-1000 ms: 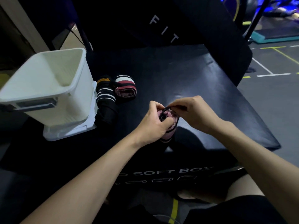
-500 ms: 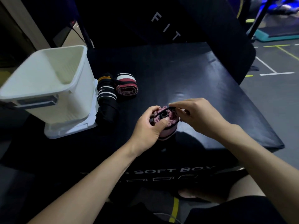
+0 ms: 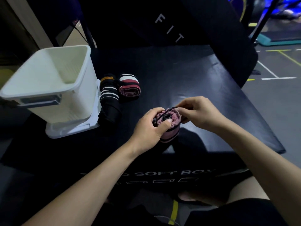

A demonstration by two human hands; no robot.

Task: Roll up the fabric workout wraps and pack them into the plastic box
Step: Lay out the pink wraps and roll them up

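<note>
I see the left hand gripping the pink roll; the right hand, at its 2 o'clock, pinches the black strap.

You're in a gym: a black padded plyo box printed "SOFT BOX" serves as your table, beyond its far right corner lies grey rubber flooring with white and yellow lines and a teal step platform.

A dim gym: black padded desk, grey floor with white and yellow lines (blue glow beyond).
</note>
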